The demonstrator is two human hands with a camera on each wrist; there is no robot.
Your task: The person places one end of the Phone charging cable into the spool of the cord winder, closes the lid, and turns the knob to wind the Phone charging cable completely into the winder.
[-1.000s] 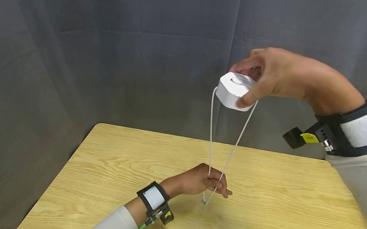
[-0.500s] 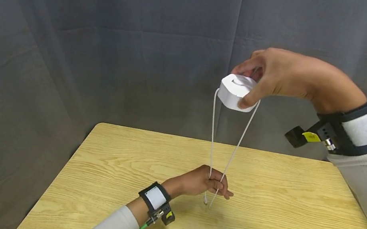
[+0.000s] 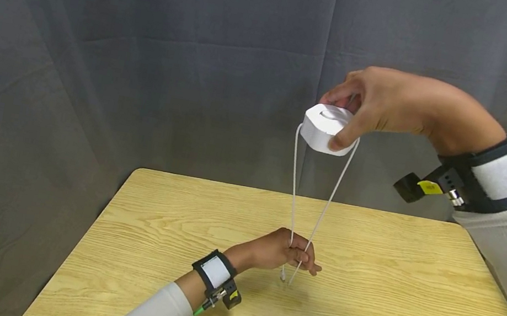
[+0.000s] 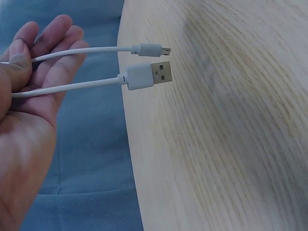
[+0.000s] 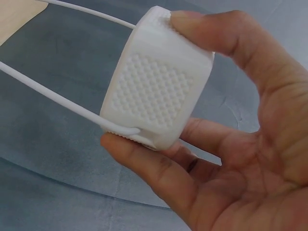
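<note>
One white cable reel [image 3: 328,128] sits high in the upper right of the head view, pinched between thumb and fingers of the right hand [image 3: 393,106]; the right wrist view shows its dimpled side panel. Two white cords [image 3: 319,214] drop from it, one from each side, to the left hand [image 3: 279,252] at frame centre, just above the wooden surface [image 3: 411,296]. That hand pinches both cords under the thumb. Two plugs stick out past its fingers [image 4: 53,53]: one USB-A plug [image 4: 147,75] and one smaller micro plug [image 4: 153,49]. A grey curtain [image 3: 150,51] hangs behind. Nothing stands between the hands.
</note>
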